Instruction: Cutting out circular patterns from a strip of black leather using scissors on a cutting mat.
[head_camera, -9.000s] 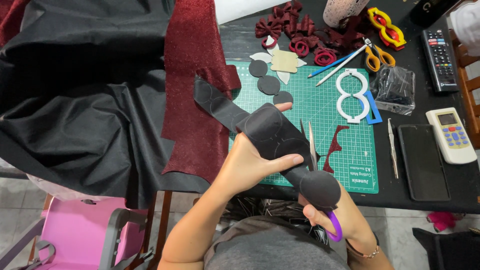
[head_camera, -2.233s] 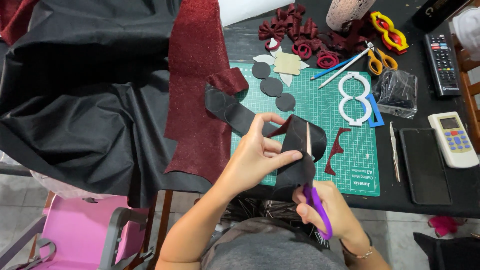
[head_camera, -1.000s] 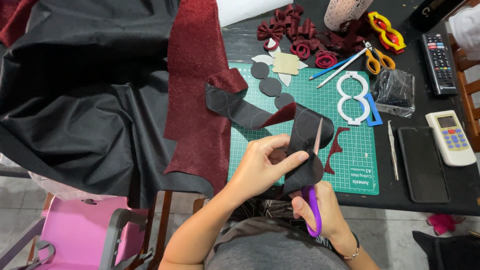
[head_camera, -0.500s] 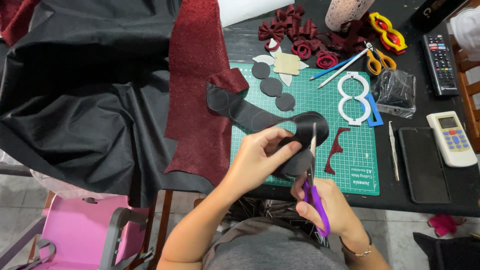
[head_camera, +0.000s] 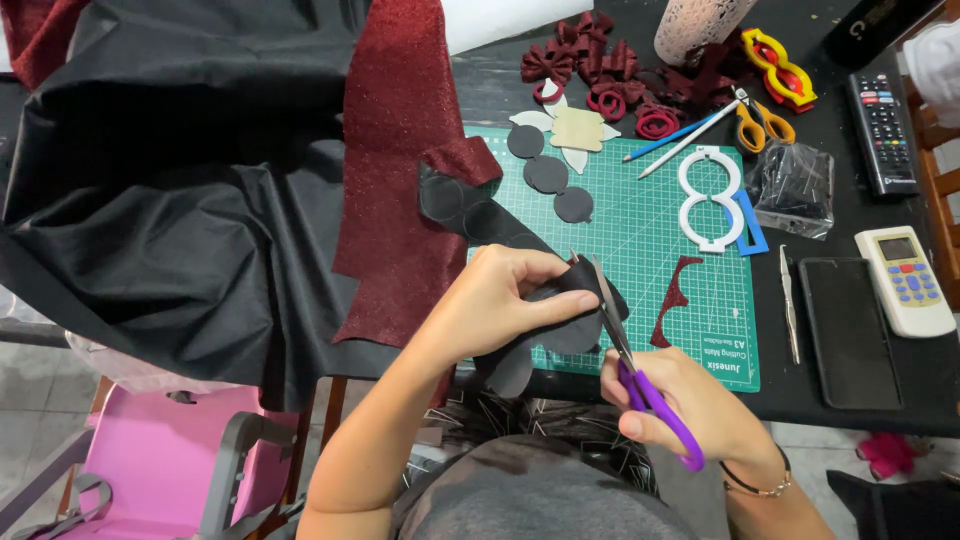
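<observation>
My left hand (head_camera: 505, 300) pinches a strip of black sheet material (head_camera: 470, 212) over the near edge of a green cutting mat (head_camera: 640, 225). My right hand (head_camera: 690, 405) grips purple-handled scissors (head_camera: 640, 375), and their blades cut into the black piece just right of my left fingers. Round lobes of the black piece hang below my left hand. Three cut black discs (head_camera: 545, 173) lie on the mat's upper left.
A dark red glitter sheet (head_camera: 395, 150) and black fabric (head_camera: 170, 190) cover the table's left. A white figure-eight template (head_camera: 708, 195), orange scissors (head_camera: 755, 118), red bows (head_camera: 600, 70), two remotes (head_camera: 905, 282), a black phone (head_camera: 850, 330) and a pink chair (head_camera: 160, 470) are around.
My left hand has turned the black piece and pulled it nearer. The scissors have moved up along its right edge, cutting around a rounded shape.
</observation>
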